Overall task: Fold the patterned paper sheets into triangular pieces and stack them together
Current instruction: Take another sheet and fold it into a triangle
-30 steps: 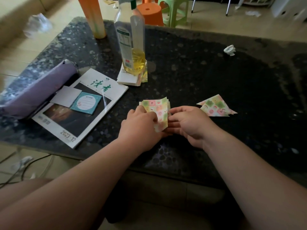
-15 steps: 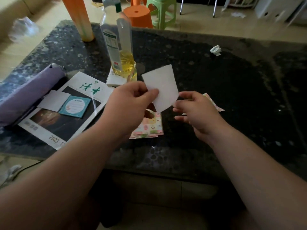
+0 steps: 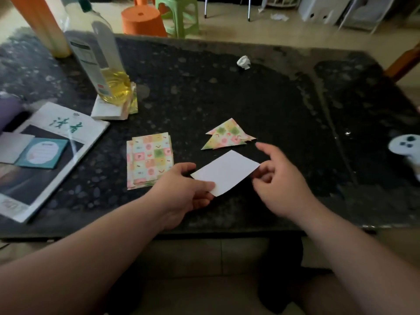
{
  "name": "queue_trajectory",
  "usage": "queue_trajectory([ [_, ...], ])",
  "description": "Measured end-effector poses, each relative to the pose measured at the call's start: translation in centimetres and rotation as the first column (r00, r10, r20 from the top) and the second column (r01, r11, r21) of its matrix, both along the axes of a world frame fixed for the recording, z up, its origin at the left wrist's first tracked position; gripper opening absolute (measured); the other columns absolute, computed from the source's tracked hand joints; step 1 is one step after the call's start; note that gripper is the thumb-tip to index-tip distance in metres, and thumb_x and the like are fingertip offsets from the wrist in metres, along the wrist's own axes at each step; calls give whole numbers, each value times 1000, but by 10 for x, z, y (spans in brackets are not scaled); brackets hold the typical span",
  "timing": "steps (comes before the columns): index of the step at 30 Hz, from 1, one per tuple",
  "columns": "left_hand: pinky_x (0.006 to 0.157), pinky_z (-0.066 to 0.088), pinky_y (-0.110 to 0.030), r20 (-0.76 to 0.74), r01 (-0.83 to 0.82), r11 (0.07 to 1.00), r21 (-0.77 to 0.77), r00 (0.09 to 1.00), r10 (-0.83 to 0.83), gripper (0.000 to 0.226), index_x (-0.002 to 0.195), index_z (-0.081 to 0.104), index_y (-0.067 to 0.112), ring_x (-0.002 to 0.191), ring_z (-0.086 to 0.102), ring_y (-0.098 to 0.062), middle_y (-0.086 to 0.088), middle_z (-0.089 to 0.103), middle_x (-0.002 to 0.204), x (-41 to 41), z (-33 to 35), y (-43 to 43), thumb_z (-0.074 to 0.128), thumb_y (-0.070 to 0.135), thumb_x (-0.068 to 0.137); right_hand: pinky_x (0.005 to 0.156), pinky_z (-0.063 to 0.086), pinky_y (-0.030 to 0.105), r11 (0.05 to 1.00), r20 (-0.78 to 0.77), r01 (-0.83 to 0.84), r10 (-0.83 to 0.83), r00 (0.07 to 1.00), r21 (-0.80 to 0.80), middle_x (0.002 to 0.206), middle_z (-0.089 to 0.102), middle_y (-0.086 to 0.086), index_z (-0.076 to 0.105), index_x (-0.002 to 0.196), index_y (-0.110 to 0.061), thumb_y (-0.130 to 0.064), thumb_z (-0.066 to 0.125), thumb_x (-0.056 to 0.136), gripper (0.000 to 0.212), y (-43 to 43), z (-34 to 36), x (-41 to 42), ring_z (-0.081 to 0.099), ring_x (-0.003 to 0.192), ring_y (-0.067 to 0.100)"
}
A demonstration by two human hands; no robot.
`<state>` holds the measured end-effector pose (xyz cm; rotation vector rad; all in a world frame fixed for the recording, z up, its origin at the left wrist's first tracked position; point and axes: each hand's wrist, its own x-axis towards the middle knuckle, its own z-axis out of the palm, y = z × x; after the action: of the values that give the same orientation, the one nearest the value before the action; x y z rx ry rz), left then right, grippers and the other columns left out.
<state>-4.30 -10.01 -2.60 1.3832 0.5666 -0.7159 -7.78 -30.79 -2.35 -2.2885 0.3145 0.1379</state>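
1. Both hands are held low over the near edge of the table. The near-left corner of a single sheet (image 3: 225,172), white side up, is pinched by the left hand (image 3: 184,189), thumb on top. The right hand (image 3: 279,180) is set at the sheet's three o'clock corner, fingers loosely curled and forefinger extended. Whether that corner is gripped cannot be told. The sheet is judged to be held level so that a first fold can be begun.
2. The table (image 3: 250,92) is dark and speckled. Its far corners are blurred.
3. At nine o'clock from the sheet a magazine (image 3: 68,142) is laid, cut off by the frame edge.
4. At eleven o'clock a bottle (image 3: 102,64) is stood on a paper pad (image 3: 109,111), seemingly as a weight. Its label cannot be read.
5. At ten o'clock, just beside the left hand, the stack of patterned sheets (image 3: 150,158) is kept unfolded, probably as supply within reach.
6. At twelve o'clock the triangular pieces (image 3: 227,135) are overlapped. Their number cannot be made out.
7. At three o'clock a pale object (image 3: 404,146) is cut off and blurred.
8. Far off at twelve o'clock a crumpled scrap (image 3: 243,62) is seen.
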Motion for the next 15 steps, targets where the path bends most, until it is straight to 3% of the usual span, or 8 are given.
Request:
queue_trajectory([
  [2, 57, 55, -30, -7, 18, 1000, 0, 1000, -18, 88, 148, 43, 27, 64, 70, -23, -23, 70, 103, -4, -5, -6, 80, -10, 78, 83, 52, 24, 967, -4, -112, 114, 993, -229, 113, 53, -15, 40, 149, -42, -22, 78, 85, 77, -4, -9, -12, 60, 95, 5],
  [4, 58, 55, -30, 4, 30, 999, 15, 1000, -30, 92, 150, 42, 32, 64, 70, -23, -24, 70, 100, -7, -7, -12, 80, -11, 78, 82, 47, 22, 910, 39, -159, 188, 981, -383, 111, 44, -12, 53, 141, -38, -34, 80, 84, 63, -4, -13, -19, 50, 100, 7],
  [6, 57, 56, -31, 24, 41, 998, 38, 999, -42, 93, 150, 41, 34, 64, 70, -24, -24, 70, 100, -9, -9, -17, 79, -11, 78, 71, 42, 21, 901, 124, -207, 272, 954, -381, 101, 45, -11, 69, 124, -30, -36, 79, 86, 40, -2, -15, -22, 49, 91, 7],
  [9, 56, 55, -32, 54, 39, 998, 55, 998, -42, 94, 151, 39, 34, 63, 70, -24, -25, 71, 98, -9, -11, -22, 78, -11, 79, 65, 48, 31, 900, 234, -321, 394, 889, -296, 91, 52, -10, 77, 103, -24, -31, 73, 89, 16, 2, -20, -23, 52, 82, 8],
  [13, 56, 56, -33, 38, 45, 998, 34, 998, -46, 95, 152, 38, 35, 63, 71, -26, -24, 73, 89, -7, -11, -23, 79, -9, 79, 66, 51, 33, 880, 240, -375, 447, 862, -293, 92, 54, -9, 78, 98, -23, -30, 68, 89, 15, 3, -27, -22, 53, 85, 9],
  [15, 55, 55, -32, 71, 113, 987, 115, 990, -122, 87, 153, 36, 35, 61, 71, -24, -16, 76, 80, -4, -8, -20, 79, 0, 85, 69, 51, 31, 893, 212, -370, 426, 879, -257, 94, 55, -11, 79, 98, -23, -27, 71, 91, 11, 1, -30, -20, 54, 87, 7],
])
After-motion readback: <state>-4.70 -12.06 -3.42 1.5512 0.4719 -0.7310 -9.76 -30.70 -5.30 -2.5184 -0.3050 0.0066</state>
